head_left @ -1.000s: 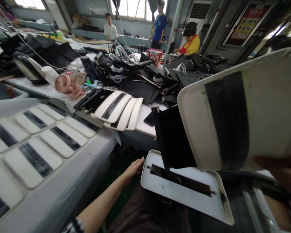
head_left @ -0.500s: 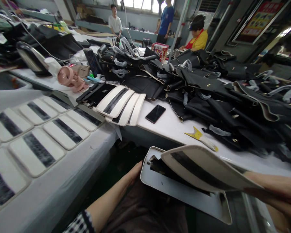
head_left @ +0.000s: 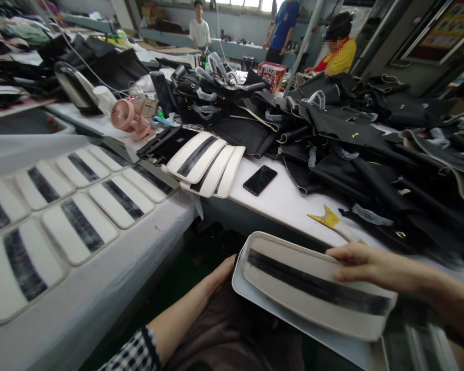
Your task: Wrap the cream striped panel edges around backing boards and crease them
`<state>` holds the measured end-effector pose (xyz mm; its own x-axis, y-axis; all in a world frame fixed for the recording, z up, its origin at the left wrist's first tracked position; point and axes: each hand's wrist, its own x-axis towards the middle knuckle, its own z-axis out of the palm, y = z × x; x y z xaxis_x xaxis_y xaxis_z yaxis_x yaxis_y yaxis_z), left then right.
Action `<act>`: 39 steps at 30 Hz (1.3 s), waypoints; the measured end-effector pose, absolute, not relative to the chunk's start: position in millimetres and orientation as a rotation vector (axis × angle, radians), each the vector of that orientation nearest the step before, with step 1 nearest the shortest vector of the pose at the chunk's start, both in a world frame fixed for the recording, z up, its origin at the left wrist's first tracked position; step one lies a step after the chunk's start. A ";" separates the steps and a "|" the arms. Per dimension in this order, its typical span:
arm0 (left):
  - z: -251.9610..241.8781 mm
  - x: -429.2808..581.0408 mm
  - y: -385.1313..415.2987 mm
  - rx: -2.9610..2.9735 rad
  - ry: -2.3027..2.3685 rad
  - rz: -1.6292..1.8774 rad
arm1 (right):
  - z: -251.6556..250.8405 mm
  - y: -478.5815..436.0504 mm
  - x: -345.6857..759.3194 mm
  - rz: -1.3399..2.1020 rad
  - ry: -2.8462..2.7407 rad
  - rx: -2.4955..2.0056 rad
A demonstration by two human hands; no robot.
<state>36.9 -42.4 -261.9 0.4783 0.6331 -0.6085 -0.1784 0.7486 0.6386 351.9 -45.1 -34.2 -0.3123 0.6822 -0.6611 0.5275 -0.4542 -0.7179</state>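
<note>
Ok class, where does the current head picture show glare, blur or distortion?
Head view, top: the windows are washed out white; head view, lower right: the metal bars look smeared; head view, upper right: the wall poster leans, perhaps wide-angle distortion; head view, lower centre: the striped panel under the right hand reads more clearly.

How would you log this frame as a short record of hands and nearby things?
Left hand: at the left end of the white, shallow, rounded base
Right hand: touching the cream rectangular panel with a black stripe
Panel: lies over the base, whose near edge shows
Left table: rows of white, black-striped panels
Table ahead: black rectangular phone; yellow-ended tool
</note>
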 end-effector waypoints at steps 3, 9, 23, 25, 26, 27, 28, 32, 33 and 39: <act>-261.2 38.8 -41.6 0.519 0.928 0.542 | -62.5 -31.0 336.4 2.258 -1.645 -1.554; -261.6 37.9 -40.0 0.472 0.924 0.560 | -109.7 -55.8 334.5 1.291 -2.189 -1.988; -237.0 38.2 -41.0 0.455 0.844 0.627 | -138.3 -100.1 248.8 0.219 -2.849 -1.142; -239.5 39.3 -41.5 0.448 0.845 0.634 | -141.1 -97.1 246.6 0.249 -2.823 -1.180; -241.4 40.1 -41.8 0.442 0.847 0.637 | -141.2 -95.1 245.2 0.264 -2.780 -1.210; -243.4 40.9 -42.2 0.434 0.851 0.643 | -140.8 -92.9 243.0 0.277 -2.728 -1.239; -245.2 41.4 -42.7 0.422 0.859 0.652 | -140.3 -90.7 239.8 0.284 -2.672 -1.262; -246.0 40.9 -44.8 0.375 0.883 0.690 | -141.4 -86.3 223.4 0.282 -2.555 -1.275; -243.7 40.4 -45.1 0.371 0.880 0.692 | -142.1 -86.6 220.2 0.276 -2.544 -1.278; -222.3 41.8 -44.6 0.385 0.830 0.650 | -143.0 -88.3 213.9 0.347 -2.453 -1.363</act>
<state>41.8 -44.6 -222.3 0.5004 0.6654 -0.5539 -0.3779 0.7435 0.5517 213.9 -88.3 -143.0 -0.4979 0.8538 0.1522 0.7780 0.5172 -0.3567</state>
